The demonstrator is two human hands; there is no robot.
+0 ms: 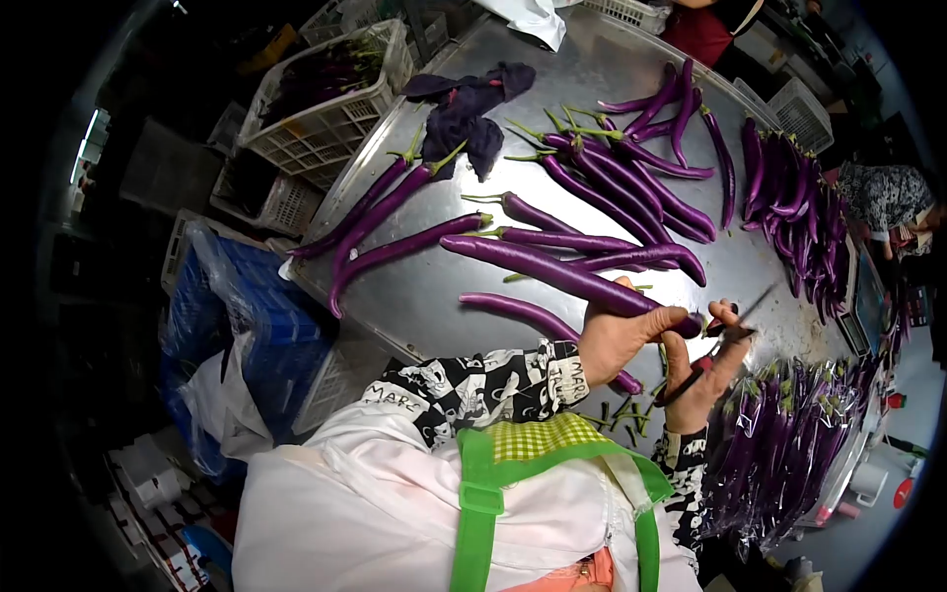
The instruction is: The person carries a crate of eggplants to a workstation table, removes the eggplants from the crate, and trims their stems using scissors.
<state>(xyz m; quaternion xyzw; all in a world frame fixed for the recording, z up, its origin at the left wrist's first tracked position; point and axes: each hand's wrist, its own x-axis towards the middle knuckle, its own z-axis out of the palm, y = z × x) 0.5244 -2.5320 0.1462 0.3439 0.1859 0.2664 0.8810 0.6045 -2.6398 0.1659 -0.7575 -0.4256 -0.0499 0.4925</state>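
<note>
My left hand [621, 337] is wrapped round the stem end of a long purple eggplant [552, 271], whose far end points left over the table. My right hand [702, 373] grips scissors [758, 304] with thin dark blades pointing up and right, close to that eggplant's end. Whether the blades touch the stem I cannot tell. Under my left forearm lies another eggplant [518, 308], partly hidden by my hand. Cut green stem pieces [631, 414] are scattered on the metal table below my hands.
Loose eggplants [631, 187] lie across the metal table [483, 44], beside a dark cloth [473, 113]. Piled eggplants [789, 187] stand at the right, with plastic-bagged eggplants [779, 444] nearer me. White crates [326, 109] and a blue crate [266, 306] are at the left.
</note>
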